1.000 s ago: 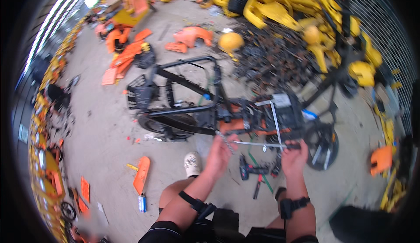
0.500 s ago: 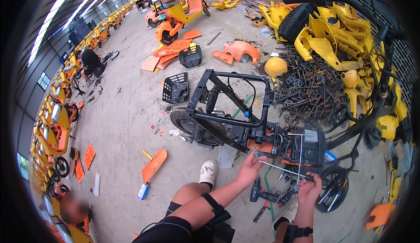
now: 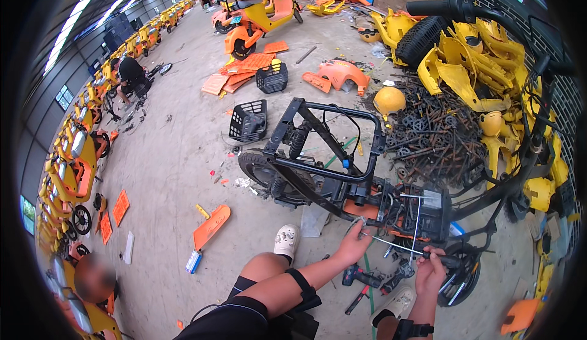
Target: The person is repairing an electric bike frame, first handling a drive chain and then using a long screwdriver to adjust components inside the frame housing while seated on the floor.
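Observation:
A stripped black scooter frame (image 3: 330,205) stands before me with its wiring and a black box (image 3: 439,218) exposed. My left hand (image 3: 353,246) is closed at the frame's lower edge, thumb and fingers pinched around a small greyish piece I cannot make out. My right hand (image 3: 430,271) grips the black handle of a long screwdriver (image 3: 394,244). Its thin shaft runs left to my left fingers, where the tip is hidden. A silver T-handle wrench (image 3: 417,221) stands upright against the box, crossing behind the screwdriver.
Two power drills (image 3: 362,276) lie on the floor by my feet, near a red-and-black hand tool (image 3: 356,300). An orange panel (image 3: 211,225) and a spray can (image 3: 194,261) lie left. Beyond the frame are black baskets (image 3: 248,121), a metal parts heap (image 3: 434,135) and yellow panels (image 3: 455,74).
The view has shifted slightly. My left hand stays at the frame edge. My right fingers have shifted on the screwdriver, and more of its black handle shows beyond them.

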The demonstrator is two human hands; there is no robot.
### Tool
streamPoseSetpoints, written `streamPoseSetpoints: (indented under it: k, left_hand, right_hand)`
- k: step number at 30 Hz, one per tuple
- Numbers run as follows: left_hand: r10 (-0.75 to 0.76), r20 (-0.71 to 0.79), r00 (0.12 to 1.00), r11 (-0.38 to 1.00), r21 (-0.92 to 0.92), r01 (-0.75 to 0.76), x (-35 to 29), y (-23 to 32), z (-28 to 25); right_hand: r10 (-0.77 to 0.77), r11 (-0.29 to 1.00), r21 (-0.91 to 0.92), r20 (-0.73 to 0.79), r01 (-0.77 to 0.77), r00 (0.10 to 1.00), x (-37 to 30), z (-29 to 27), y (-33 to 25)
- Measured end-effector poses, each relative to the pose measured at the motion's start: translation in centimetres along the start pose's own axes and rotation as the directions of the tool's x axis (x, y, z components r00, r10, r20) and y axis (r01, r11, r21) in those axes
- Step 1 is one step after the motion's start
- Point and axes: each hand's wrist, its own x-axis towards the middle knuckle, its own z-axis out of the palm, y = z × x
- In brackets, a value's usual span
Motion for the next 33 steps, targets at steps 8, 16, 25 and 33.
streamPoseSetpoints:
  k: [8, 16, 25, 33]
  left_hand:
    - [-0.052, -0.084, 0.995, 0.998, 0.024, 0.054, 1.1, 0.2, 0.6]
    - [-0.148, -0.078, 0.986, 0.983, 0.095, 0.155, 2.2, 3.1, 1.4]
    - [-0.190, 0.000, 0.982, 0.981, -0.027, 0.190, 4.2, 2.0, 3.9]
    - [-0.111, 0.143, 0.983, 0.993, -0.016, 0.115, 2.4, 6.8, 4.8]
  right_hand:
    - [-0.018, 0.972, -0.233, -0.081, -0.001, 0.997, 2.0, 0.3, 0.8]
    - [-0.108, 0.909, -0.416, -0.188, 0.021, 0.976, 4.8, 0.8, 0.9]
    - [-0.287, 0.851, -0.521, -0.339, 0.075, 0.896, 7.7, 3.1, 0.7]
    - [-0.310, 0.871, -0.489, -0.472, 0.047, 0.825, 8.2, 3.7, -0.2]
